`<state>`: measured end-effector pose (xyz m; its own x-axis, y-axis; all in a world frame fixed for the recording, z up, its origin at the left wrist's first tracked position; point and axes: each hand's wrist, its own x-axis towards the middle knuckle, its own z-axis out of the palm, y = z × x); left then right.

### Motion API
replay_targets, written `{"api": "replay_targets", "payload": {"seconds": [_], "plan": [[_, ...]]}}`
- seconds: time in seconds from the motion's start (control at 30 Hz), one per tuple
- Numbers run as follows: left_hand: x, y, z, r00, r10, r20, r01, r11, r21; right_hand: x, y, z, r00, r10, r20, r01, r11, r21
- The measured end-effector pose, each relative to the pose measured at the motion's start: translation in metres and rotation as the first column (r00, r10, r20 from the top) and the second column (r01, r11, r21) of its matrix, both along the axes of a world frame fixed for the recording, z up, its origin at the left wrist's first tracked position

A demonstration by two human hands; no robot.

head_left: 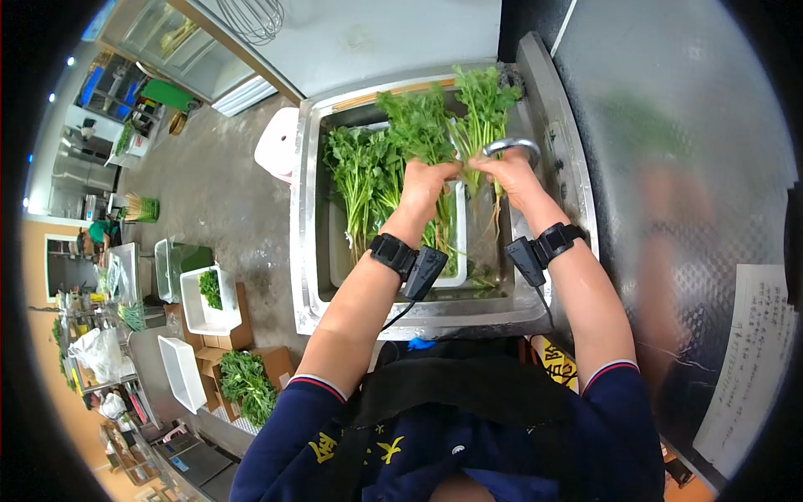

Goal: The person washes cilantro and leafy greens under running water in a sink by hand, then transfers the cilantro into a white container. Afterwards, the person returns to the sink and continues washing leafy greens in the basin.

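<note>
Over a metal sink (304, 217), my left hand (428, 184) is closed round stalks of a leafy celery bunch (416, 121), whose leaves point to the far side. My right hand (512, 174) grips another celery bunch (485, 105) by its lower stalks, with thin roots hanging below. The two hands are close together, thumbs toward each other. A curved metal faucet (514, 146) crosses just above my right hand. More celery (353, 171) lies at the left side of the sink, beside and partly over a white tray (459, 230). Fingertips are partly hidden by the stalks.
A steel wall panel (661, 109) rises on the right, with a handwritten sheet (749, 351). Left of the sink stand a pink-white container (278, 144), a white bin (196, 316) with greens, and a box of leafy greens (247, 386). A wire whisk (251, 18) hangs beyond.
</note>
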<state>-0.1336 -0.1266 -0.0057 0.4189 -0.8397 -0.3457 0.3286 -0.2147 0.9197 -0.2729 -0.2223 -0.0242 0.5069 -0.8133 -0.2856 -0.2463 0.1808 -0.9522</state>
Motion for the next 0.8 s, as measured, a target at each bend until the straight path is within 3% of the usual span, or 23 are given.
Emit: {"api": "replay_targets", "payload": {"seconds": [0.1, 0.17, 0.3, 0.37, 0.43, 0.5, 0.57, 0.63, 0.7, 0.77, 0.8], "plan": [[0.001, 0.000, 0.001, 0.999, -0.025, 0.046, 0.027, 0.998, -0.059, 0.006, 0.012, 0.004, 0.997, -0.060, -0.056, 0.056, 0.997, -0.060], [0.003, -0.001, -0.003, 0.998, -0.051, 0.027, 0.053, 0.998, -0.043, 0.005, 0.016, 0.024, 0.998, 0.027, -0.052, -0.020, 0.992, 0.123], [0.002, -0.004, -0.009, 0.994, -0.109, 0.013, 0.109, 0.994, 0.013, 0.011, 0.020, 0.008, 1.000, 0.026, 0.005, -0.027, 0.994, 0.106], [-0.001, -0.002, -0.008, 0.994, -0.107, -0.004, 0.107, 0.994, 0.015, 0.012, 0.025, 0.020, 0.983, 0.058, 0.176, -0.109, 0.950, 0.294], [-0.002, 0.000, -0.001, 0.968, -0.214, -0.132, 0.204, 0.976, -0.079, 0.012, 0.019, 0.007, 0.990, 0.039, 0.132, -0.073, 0.962, 0.262], [0.001, 0.004, -0.001, 0.982, -0.144, -0.124, 0.135, 0.988, -0.073, 0.009, 0.016, -0.003, 0.996, 0.020, 0.093, -0.041, 0.973, 0.228], [0.008, 0.007, -0.009, 0.990, -0.074, -0.119, 0.066, 0.995, -0.069, 0.000, 0.014, -0.009, 0.982, -0.141, 0.122, 0.095, 0.940, 0.327], [0.023, 0.011, -0.022, 0.955, 0.049, -0.293, -0.060, 0.998, -0.030, -0.006, 0.013, -0.024, 0.981, -0.159, 0.107, 0.103, 0.907, 0.408], [0.026, 0.018, -0.028, 0.959, 0.060, -0.278, -0.064, 0.998, -0.008, -0.009, 0.030, -0.027, 0.991, -0.137, 0.009, 0.113, 0.849, 0.516], [0.026, 0.028, -0.039, 0.992, -0.061, -0.107, 0.070, 0.994, 0.080, -0.006, 0.048, -0.053, 0.992, -0.113, 0.049, 0.067, 0.831, 0.552], [0.022, 0.033, -0.045, 0.988, -0.045, -0.148, 0.065, 0.989, 0.136, -0.005, 0.054, -0.058, 0.991, -0.133, 0.016, 0.088, 0.736, 0.671]]}}
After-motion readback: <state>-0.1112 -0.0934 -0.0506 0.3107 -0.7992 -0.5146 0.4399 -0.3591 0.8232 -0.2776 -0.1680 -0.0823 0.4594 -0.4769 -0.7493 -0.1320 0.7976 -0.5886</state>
